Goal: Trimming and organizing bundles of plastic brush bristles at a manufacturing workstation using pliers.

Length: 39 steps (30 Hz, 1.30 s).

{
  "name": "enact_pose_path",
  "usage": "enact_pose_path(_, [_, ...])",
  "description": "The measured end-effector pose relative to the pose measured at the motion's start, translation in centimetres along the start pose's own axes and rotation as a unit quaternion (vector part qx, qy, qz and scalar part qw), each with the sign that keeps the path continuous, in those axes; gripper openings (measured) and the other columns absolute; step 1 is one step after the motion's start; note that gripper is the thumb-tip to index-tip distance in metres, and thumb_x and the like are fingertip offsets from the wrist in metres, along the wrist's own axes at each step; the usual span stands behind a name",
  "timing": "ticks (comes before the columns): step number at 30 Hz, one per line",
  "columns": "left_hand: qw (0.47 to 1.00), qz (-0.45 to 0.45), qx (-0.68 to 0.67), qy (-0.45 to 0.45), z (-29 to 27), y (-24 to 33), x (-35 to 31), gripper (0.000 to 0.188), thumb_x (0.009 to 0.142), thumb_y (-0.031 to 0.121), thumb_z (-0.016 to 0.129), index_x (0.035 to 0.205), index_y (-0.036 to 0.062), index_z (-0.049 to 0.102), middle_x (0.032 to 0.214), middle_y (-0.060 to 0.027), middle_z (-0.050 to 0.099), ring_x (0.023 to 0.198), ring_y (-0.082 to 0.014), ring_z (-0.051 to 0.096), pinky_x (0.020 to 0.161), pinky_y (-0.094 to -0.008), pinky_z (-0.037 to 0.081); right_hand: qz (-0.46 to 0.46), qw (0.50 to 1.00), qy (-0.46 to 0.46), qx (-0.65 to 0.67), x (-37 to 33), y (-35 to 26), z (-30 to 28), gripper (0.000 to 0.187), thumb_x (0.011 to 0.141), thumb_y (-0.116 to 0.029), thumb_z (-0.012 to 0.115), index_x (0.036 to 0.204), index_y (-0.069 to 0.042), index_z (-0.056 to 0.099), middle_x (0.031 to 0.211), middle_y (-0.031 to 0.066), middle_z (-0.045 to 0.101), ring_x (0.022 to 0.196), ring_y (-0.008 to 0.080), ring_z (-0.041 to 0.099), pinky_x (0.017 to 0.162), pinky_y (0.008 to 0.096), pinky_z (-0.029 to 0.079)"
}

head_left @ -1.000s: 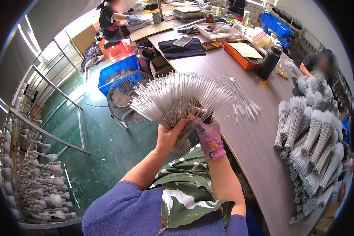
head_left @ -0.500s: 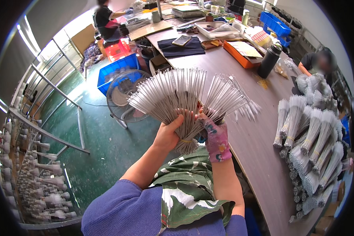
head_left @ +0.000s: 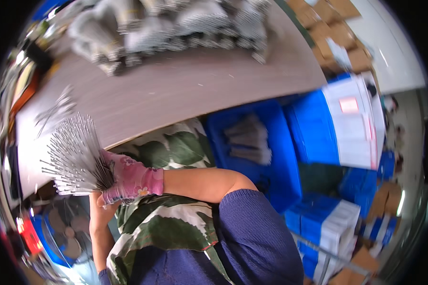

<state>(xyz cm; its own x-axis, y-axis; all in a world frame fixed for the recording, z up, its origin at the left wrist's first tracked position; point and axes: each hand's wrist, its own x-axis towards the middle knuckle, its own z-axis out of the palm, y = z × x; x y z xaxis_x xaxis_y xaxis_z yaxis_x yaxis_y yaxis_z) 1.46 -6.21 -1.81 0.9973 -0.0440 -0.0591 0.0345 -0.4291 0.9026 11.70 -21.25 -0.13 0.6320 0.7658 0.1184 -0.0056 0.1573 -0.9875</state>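
Many wire brushes (head_left: 76, 159), probably light and springy, best held by their gathered stems, fan near the table (head_left: 161, 90), clasped in the gloved right hand (head_left: 131, 178); the left hand (head_left: 100, 208) I can't judge.

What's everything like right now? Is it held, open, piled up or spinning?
bunch: held, fanned out
right hand: gloved, closed on bunch
left hand: partly hidden, grip unclear
bin: open, brushes inside
bundles: piled on table
fan: can't tell if spinning
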Motion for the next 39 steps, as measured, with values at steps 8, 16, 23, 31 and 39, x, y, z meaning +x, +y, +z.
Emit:
enact_pose_path(8, [0.980, 0.094, 0.088, -0.152, 12.8, 9.9, 10.4, 0.096, 0.060, 0.001, 0.075, 0.139, 0.0047, 0.020, 0.127, -0.0158, 0.042, 0.102, -0.0233, 0.053, 0.087, -0.0347, 0.044, -0.033, 0.907, 0.359, 0.220, -13.6, 2.6, -12.1, 0.046, 0.069, -0.015, 0.074, 0.108, 0.001, 0.055, 0.095, 0.0077, 0.063, 0.085, 0.0152, 0.061, 0.073, 0.0282, 0.050])
enact_pose_path(16, [0.973, -0.066, 0.020, -0.219, 13.9, 7.2, 11.4, 0.062, 0.068, -0.008, 0.060, 0.127, 0.0027, 0.043, 0.118, -0.0107, 0.052, 0.095, -0.0166, 0.056, 0.088, -0.0318, 0.043, -0.025, 0.511, 0.847, 0.143, -25.5, 16.2, -24.0, 0.048, 0.067, -0.015, 0.075, 0.108, -0.002, 0.053, 0.088, 0.0049, 0.060, 0.063, 0.0107, 0.056, 0.048, 0.0223, 0.042])
enact_pose_path(23, [0.967, -0.188, 0.054, -0.161, 11.7, 4.4, 11.5, 0.050, 0.074, -0.006, 0.056, 0.123, 0.0027, 0.047, 0.111, -0.0097, 0.056, 0.094, -0.0151, 0.055, 0.087, -0.0300, 0.042, 0.242, 0.267, 0.930, 0.076, -37.6, 27.6, -23.1, 0.064, 0.059, -0.020, 0.081, 0.110, 0.005, 0.051, 0.102, 0.0148, 0.061, 0.088, 0.0245, 0.060, 0.080, 0.0329, 0.048])
enact_pose_path(31, [0.966, -0.179, 0.129, -0.132, 12.0, 3.7, 13.9, 0.043, 0.076, 0.002, 0.058, 0.118, 0.0018, 0.051, 0.107, -0.0097, 0.058, 0.093, -0.0158, 0.055, 0.086, -0.0304, 0.043, 0.464, 0.192, 0.846, 0.181, -43.3, 33.6, -23.3, 0.068, 0.059, -0.017, 0.081, 0.115, 0.004, 0.049, 0.104, 0.0132, 0.062, 0.089, 0.0257, 0.061, 0.079, 0.0360, 0.048])
enact_pose_path(39, [0.958, -0.174, 0.158, -0.166, 13.4, 2.9, 15.5, 0.041, 0.075, -0.002, 0.058, 0.116, 0.0005, 0.053, 0.104, -0.0100, 0.059, 0.094, -0.0178, 0.056, 0.085, -0.0303, 0.043, 0.279, 0.375, 0.882, 0.061, -53.8, 37.5, -28.8, 0.080, 0.064, -0.009, 0.077, 0.130, 0.002, 0.034, 0.121, 0.0154, 0.051, 0.108, 0.0233, 0.052, 0.092, 0.0372, 0.041])
